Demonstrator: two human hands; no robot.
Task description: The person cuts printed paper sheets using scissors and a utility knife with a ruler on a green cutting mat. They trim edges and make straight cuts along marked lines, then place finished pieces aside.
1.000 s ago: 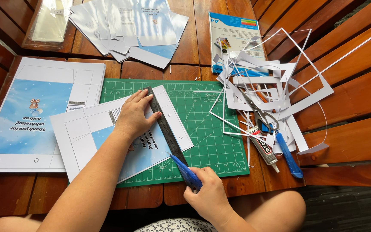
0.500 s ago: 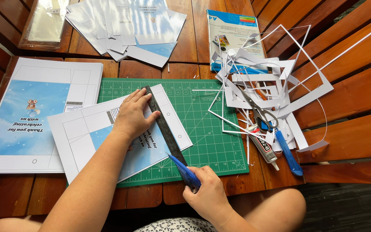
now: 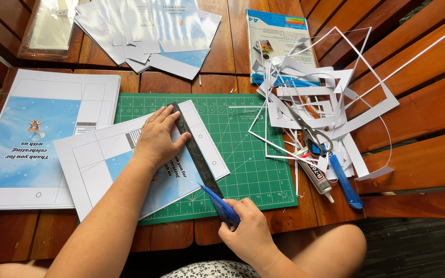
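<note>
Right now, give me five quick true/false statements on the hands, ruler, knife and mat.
1. The left hand presses a dark ruler onto a printed sheet. True.
2. The right hand holds scissors. False: it grips a blue craft knife; the scissors lie in the paper scraps.
3. The printed sheet lies partly on a green cutting mat. True.
4. The cutting mat is red. False: it is green.
5. The glue tube stands upright on the mat. False: it lies flat on the wooden table, right of the mat.
</note>
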